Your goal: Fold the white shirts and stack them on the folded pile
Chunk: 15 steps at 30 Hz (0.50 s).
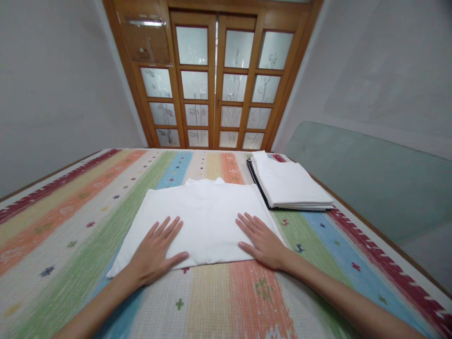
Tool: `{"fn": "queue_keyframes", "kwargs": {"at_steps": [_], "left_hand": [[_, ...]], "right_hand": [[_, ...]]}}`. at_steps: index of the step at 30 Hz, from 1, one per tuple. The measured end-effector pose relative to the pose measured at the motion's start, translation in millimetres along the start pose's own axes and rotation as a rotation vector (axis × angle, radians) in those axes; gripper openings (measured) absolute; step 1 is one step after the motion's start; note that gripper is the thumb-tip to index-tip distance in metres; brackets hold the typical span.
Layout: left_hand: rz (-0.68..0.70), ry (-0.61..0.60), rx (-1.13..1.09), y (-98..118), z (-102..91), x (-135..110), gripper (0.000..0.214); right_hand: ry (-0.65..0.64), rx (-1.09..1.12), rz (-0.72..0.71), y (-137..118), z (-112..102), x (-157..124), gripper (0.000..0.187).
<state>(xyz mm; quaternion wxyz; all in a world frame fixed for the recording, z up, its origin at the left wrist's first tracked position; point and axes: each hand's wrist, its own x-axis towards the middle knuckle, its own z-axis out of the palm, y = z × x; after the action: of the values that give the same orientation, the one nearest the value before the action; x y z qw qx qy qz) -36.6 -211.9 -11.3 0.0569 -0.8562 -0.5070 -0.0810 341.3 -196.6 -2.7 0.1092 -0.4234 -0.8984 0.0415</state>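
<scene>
A folded white garment (205, 214) lies flat on a colourful striped cloth (88, 221) covering the surface in front of me. My left hand (158, 247) rests palm down on the garment's near left part, fingers spread. My right hand (261, 240) lies palm down on its near right part, fingers stretched out. Neither hand holds anything. A small fold of the garment sticks out at its far edge.
A stack of folded white cloths (287, 181) with a dark piece underneath sits at the far right of the striped cloth. Wooden doors with frosted glass panes (215, 80) stand behind. Grey walls run along both sides.
</scene>
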Motion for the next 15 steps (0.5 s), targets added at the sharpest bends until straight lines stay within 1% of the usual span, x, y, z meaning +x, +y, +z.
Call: {"fn": "queue_keyframes", "kwargs": {"at_steps": [2, 3, 6, 8, 11, 15], "left_hand": [[-0.055, 0.035, 0.040, -14.8, -1.2, -15.0, 0.077], [-0.057, 0.037, 0.051, -22.2, -2.1, -22.7, 0.073], [-0.053, 0.004, 0.067, -42.9, -5.4, -45.4, 0.064], [-0.110, -0.010, 0.087, -54.3, -8.1, -58.9, 0.062], [-0.234, 0.024, 0.136, -66.4, -15.6, -74.4, 0.060], [-0.341, 0.100, 0.142, -75.1, -35.1, -84.9, 0.051]], "right_hand": [[0.029, -0.039, 0.038, 9.5, 2.1, -13.0, 0.067], [0.034, -0.054, 0.043, 13.6, 2.5, -19.1, 0.066], [0.030, -0.079, 0.059, 23.5, 1.5, -34.8, 0.064], [0.019, -0.087, 0.091, 28.6, 0.8, -43.4, 0.063], [0.023, -0.104, 0.127, 36.3, 1.6, -54.6, 0.061], [0.089, -0.129, 0.167, 44.5, 0.5, -65.9, 0.061]]}}
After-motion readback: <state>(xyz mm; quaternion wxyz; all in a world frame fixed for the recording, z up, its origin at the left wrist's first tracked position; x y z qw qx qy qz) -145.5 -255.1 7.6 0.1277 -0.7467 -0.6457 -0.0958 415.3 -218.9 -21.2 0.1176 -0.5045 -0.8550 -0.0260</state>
